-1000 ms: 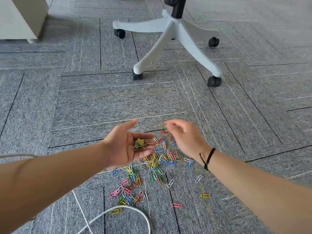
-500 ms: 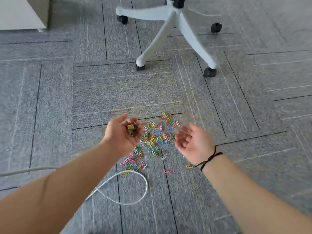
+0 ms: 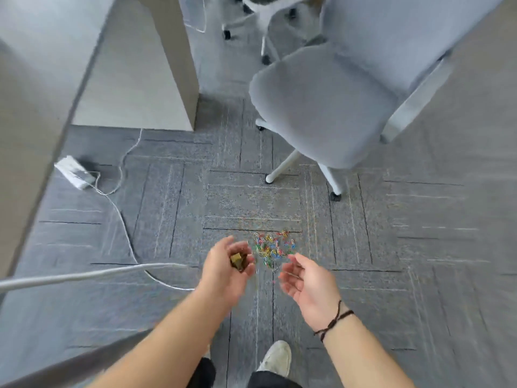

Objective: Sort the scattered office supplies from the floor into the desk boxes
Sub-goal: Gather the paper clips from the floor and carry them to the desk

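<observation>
My left hand (image 3: 226, 271) is cupped palm-up around a small bunch of binder clips (image 3: 237, 261), one of them yellow-green. My right hand (image 3: 309, 281) is held palm-up to the right of it, fingers relaxed and holding nothing. Both hands are well above the floor. A heap of coloured paper clips (image 3: 272, 247) lies on the grey carpet beyond the hands. No desk boxes show in this view.
A grey office chair (image 3: 330, 105) stands ahead on the right, its white base (image 3: 282, 170) near the clips. A desk panel (image 3: 140, 79) rises at left. A white power strip (image 3: 74, 172) and its cable (image 3: 123, 228) lie on the carpet at left. My shoe (image 3: 275, 358) shows below.
The view has risen far above the floor, so the clips look small and the chair seat and desk have come into sight. My right hand turned palm-up and left the clip heap.
</observation>
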Motion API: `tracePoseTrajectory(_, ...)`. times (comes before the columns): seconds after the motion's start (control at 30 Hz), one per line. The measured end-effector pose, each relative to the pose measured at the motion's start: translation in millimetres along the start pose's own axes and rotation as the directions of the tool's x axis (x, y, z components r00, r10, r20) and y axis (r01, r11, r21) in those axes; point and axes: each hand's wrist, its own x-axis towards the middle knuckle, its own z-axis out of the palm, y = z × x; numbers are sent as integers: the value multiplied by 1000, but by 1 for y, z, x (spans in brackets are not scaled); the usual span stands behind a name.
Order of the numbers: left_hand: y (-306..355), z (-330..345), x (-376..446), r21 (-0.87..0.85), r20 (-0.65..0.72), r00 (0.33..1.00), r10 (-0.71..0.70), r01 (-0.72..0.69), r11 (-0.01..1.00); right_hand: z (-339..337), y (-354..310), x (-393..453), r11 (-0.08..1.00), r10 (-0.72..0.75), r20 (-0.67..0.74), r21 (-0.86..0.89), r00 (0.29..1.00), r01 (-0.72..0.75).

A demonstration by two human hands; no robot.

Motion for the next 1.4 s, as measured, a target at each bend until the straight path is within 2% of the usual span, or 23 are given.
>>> tracePoseTrajectory(0.13,50,37,-122,-224,51,995,86,-73,972,51,-61,-121,987,-119,114,-92,986,129)
tracePoseTrajectory(0.23,92,47,-192,-292,87,980,177,-145,945,90,-98,-191,972,-179,206,-118,962,205)
tracePoseTrajectory(0.37,146,29,-253,-336,27,959,282,-257,906,146,-122,-250,955,-172,278,-188,945,229)
tracePoseTrajectory(0.67,283,-74,-278,-493,-139,942,306,-334,803,292,-99,-291,910,-27,388,-372,921,183)
tracePoseTrajectory(0.87,407,-143,-262,-673,-211,887,411,-437,597,402,-87,-288,873,48,431,-457,901,172)
tracePoseTrajectory(0.93,444,-157,-258,-674,-226,865,449,-471,569,434,-88,-282,865,55,452,-467,890,183)
tracePoseTrajectory(1.07,481,-175,-240,-567,-237,858,456,-503,652,472,-87,-267,857,78,455,-485,887,173)
tracePoseTrajectory(1.17,477,-178,-219,-500,-212,870,445,-488,715,476,-86,-250,851,87,425,-501,901,154)
tracePoseTrajectory(1.3,441,-149,-195,-360,-202,899,390,-438,824,449,-96,-221,867,56,338,-483,940,122)
tracePoseTrajectory(1.4,409,-116,-174,-234,-145,931,335,-361,903,402,-113,-202,900,3,235,-423,972,100)
